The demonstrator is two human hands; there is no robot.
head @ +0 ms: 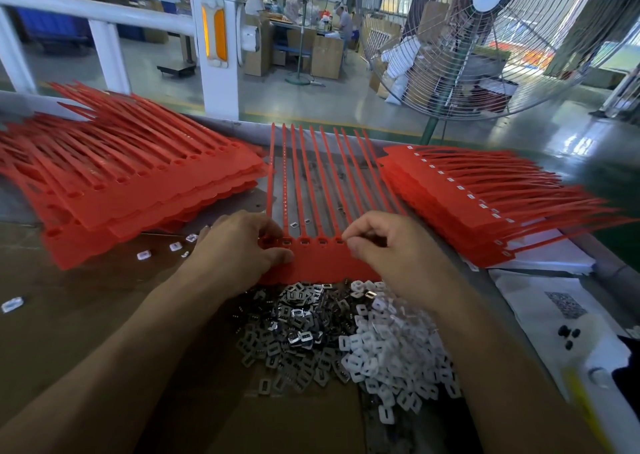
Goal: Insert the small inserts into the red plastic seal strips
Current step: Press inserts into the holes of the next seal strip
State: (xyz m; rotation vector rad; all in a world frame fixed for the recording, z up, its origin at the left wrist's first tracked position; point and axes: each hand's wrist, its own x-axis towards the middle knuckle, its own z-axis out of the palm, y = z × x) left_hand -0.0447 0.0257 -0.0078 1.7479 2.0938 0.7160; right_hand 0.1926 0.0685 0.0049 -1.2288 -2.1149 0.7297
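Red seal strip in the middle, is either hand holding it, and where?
Both hands: left hand pinches the red seal strip at its slotted band's left end; right hand fingers pinch near the right slots.

The table (31, 318) is covered in brown cardboard, with bare metal farther back. On it lie a heap of small inserts (346, 335), one red seal strip sheet (322, 266), a red stack at left (131, 183), another at right (485, 204), and white papers (540, 301)

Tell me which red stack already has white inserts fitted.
The right stack: white inserts dot its row of sockets, while the left stack shows empty holes.
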